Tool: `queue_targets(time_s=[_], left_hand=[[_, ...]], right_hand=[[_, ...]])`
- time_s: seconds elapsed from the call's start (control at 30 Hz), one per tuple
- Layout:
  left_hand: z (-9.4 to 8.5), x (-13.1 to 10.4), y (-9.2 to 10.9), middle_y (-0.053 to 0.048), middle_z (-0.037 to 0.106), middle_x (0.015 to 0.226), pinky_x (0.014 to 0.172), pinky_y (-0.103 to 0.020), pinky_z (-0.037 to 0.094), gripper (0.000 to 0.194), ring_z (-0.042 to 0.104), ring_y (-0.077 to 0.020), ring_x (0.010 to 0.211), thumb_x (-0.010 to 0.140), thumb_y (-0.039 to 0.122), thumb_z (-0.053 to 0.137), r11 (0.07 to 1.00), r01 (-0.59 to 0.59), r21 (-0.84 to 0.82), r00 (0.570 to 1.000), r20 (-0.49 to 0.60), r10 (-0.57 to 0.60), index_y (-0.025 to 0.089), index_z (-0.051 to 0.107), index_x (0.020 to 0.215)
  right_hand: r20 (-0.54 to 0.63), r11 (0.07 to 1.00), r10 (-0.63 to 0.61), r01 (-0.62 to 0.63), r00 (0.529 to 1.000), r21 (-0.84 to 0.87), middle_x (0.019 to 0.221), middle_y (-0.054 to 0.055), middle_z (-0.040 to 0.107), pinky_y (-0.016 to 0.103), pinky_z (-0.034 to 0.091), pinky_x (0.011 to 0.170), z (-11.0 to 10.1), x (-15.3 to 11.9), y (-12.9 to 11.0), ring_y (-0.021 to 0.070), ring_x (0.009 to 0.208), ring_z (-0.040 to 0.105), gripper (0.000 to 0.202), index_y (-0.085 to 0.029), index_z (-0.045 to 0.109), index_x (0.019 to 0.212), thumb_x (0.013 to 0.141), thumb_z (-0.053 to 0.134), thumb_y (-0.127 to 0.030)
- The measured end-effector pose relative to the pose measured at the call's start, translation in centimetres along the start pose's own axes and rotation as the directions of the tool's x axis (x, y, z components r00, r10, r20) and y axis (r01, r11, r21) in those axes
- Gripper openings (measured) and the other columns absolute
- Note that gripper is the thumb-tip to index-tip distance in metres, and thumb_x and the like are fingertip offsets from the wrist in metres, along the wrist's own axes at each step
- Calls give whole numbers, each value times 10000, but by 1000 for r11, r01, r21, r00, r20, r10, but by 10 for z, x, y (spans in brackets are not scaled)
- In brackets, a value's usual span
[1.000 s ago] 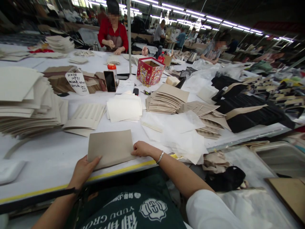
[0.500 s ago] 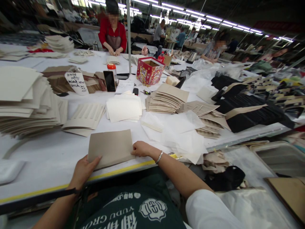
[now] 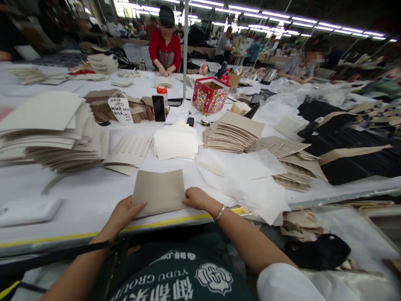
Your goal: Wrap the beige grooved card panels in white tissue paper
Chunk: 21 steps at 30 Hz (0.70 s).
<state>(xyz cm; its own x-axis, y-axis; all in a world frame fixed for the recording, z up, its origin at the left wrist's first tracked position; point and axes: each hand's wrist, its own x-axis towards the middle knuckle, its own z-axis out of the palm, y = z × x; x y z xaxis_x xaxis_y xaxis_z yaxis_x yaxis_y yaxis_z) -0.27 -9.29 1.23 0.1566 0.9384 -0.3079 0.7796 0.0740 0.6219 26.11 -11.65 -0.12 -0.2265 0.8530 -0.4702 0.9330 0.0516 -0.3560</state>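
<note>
A taupe rectangular panel (image 3: pixel 159 190) lies at the table's front edge, slightly bowed. My left hand (image 3: pixel 127 211) grips its lower left corner, thumb on top and the other fingers hidden beneath. At the panel's right edge, my right hand (image 3: pixel 196 198) pinches the side with curled fingers. Beyond the panel sits a pile of white sheets (image 3: pixel 175 142). A stack of taupe panels (image 3: pixel 233 131) stands behind and to the right, with thin translucent sheets (image 3: pixel 247 175) in front of it.
Tall stacks of pale panels (image 3: pixel 53 125) rise at the left, near a white device (image 3: pixel 29 210). A red patterned box (image 3: pixel 209 96), a phone (image 3: pixel 158 108) and a metal pole (image 3: pixel 185 50) stand farther back. Black pieces (image 3: pixel 360 154) lie at right. A person in red works across the table.
The whole view has shifted, so the table's contents appear farther right. Both hands keep hold of the panel, which looks nearly unmoved against the table.
</note>
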Motion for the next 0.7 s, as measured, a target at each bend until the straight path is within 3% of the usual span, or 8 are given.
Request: queue_targets(time_s=[0.23, 0.43, 0.7], left_hand=[[-11, 8, -19, -42, 699, 839, 670, -279, 454, 387, 617, -251, 788, 602, 405, 562, 996, -74, -58, 989, 120, 81, 139, 660, 865], [-3, 9, -32, -26, 674, 737, 599, -265, 426, 324, 595, -221, 706, 608, 360, 551, 998, -61, -19, 994, 94, 62, 145, 657, 826], [-3, 6, -29, -11, 620, 656, 558, -245, 372, 233, 562, -194, 652, 630, 333, 538, 992, -78, 95, 995, 74, 72, 159, 629, 754]], right_hand=[[-19, 1000, -2, 2, 1000, -19, 834, 101, 659, 239, 315, 554, 9, 0, 1, 180, 718, 572, 211, -133, 659, 801, 747, 492, -251], [-8, 999, 30, -30, 1000, 15, 781, 71, 647, 225, 298, 543, 11, 0, -1, 156, 692, 556, 172, -147, 641, 775, 756, 505, -251], [6, 996, 61, -61, 998, 61, 629, 35, 604, 217, 301, 533, 7, -6, -7, 123, 560, 520, 147, -141, 622, 743, 758, 513, -238]])
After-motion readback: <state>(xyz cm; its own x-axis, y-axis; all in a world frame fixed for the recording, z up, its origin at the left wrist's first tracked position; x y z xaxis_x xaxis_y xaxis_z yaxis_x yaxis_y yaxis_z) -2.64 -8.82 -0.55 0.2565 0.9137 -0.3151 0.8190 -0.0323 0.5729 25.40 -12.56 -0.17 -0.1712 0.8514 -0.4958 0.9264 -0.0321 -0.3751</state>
